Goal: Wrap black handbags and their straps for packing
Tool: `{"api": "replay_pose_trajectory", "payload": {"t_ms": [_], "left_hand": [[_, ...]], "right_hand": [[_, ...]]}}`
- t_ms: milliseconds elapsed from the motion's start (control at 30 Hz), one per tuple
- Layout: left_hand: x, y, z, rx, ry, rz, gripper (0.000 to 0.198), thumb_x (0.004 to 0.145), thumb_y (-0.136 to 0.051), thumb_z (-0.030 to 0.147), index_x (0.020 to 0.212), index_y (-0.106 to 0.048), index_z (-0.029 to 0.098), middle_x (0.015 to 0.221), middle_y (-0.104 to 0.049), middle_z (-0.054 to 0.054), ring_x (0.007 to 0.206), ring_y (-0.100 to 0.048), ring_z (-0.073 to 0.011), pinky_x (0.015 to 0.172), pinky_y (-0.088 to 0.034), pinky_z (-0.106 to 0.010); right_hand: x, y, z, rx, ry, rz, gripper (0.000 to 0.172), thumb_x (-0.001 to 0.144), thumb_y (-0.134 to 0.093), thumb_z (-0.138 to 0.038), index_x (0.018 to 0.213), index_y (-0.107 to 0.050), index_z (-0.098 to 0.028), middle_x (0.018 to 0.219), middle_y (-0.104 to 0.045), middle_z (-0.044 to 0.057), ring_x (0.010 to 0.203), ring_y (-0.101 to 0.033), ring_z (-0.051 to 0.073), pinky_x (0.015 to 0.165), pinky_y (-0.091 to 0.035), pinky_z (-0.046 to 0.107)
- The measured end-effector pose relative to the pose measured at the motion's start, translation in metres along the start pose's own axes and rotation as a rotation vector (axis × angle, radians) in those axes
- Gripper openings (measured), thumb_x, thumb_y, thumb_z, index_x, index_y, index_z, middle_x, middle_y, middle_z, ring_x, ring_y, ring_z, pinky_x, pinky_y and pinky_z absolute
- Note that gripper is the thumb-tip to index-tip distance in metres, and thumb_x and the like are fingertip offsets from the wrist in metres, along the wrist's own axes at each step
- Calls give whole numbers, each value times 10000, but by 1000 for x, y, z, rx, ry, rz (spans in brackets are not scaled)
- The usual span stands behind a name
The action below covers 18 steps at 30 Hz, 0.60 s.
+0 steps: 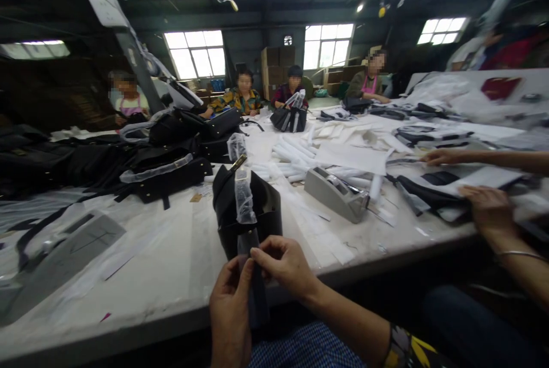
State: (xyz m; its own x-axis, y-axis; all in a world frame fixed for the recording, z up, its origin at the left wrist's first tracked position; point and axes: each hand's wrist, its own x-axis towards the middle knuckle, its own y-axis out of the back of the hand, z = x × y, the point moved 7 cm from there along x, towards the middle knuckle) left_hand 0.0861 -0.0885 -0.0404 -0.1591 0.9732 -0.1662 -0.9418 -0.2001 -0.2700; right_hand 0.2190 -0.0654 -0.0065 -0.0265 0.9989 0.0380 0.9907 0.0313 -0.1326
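Note:
A black handbag (270, 208) stands at the table's front edge, directly before me. Clear plastic wrap (244, 199) covers part of its handle, and a gold-coloured metal piece (238, 163) shows at the top. From the bag's near side a dark strap (258, 302) hangs down past the table edge. My left hand (234, 302) pinches this strap between thumb and fingers from the left. Against its right edge, just below the bag, my right hand (289, 268) is closed in a pinch too. Both hands' fingertips nearly meet, partly hiding the strap.
A grey tape dispenser (332, 196) sits right of the bag, another dispenser (86, 248) at left. Black bags (167, 168) are heaped at the left; white paper rolls (294, 151) lie mid-table. At right, a co-worker's hands (491, 214) rest by black bag pieces (433, 194). Several people sit opposite.

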Motion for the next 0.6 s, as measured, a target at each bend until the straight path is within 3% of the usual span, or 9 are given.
{"api": "replay_pose_trajectory", "payload": {"t_ms": [133, 200, 400, 500, 600], "left_hand": [[4, 10, -8, 13, -32, 96, 522, 659, -846, 509, 1063, -690, 217, 951, -749, -22, 863, -713, -200, 733, -570, -242], [4, 11, -1, 117, -151, 82, 444, 709, -819, 484, 1054, -704, 230, 978, -743, -24, 905, -703, -205, 778, -562, -255], [-16, 5, 44, 502, -715, 59, 122, 844, -710, 328, 937, -768, 273, 955, -725, -35, 898, -682, -199, 848, -529, -274], [-22, 3, 53, 644, -835, 43, 161, 865, -672, 269, 982, -781, 284, 964, -737, -53, 905, -694, -210, 868, -529, -273], [-24, 0, 50, 732, -854, -6, 223, 880, -641, 259, 1055, -776, 290, 1017, -750, -72, 953, -702, -230, 885, -528, -278]], "right_hand": [[1, -4, 5, 56, -47, 20, 376, 757, -749, -505, 746, -651, -142, 534, -595, -30, 438, -542, 91, 440, -475, 202], [0, -3, 4, 50, -48, 29, 382, 749, -755, -510, 732, -653, -142, 529, -601, -28, 440, -548, 93, 443, -466, 200], [-4, -2, -4, -18, 19, 4, 436, 797, -701, -561, 660, -629, -153, 516, -627, -5, 468, -591, 115, 496, -487, 220], [-8, -5, -11, -62, 65, -35, 400, 820, -692, -541, 723, -666, -153, 568, -666, 14, 521, -640, 139, 535, -514, 234], [-9, -6, -13, -100, 76, -13, 365, 822, -701, -509, 743, -688, -153, 597, -675, 18, 538, -655, 150, 517, -510, 233]]}}
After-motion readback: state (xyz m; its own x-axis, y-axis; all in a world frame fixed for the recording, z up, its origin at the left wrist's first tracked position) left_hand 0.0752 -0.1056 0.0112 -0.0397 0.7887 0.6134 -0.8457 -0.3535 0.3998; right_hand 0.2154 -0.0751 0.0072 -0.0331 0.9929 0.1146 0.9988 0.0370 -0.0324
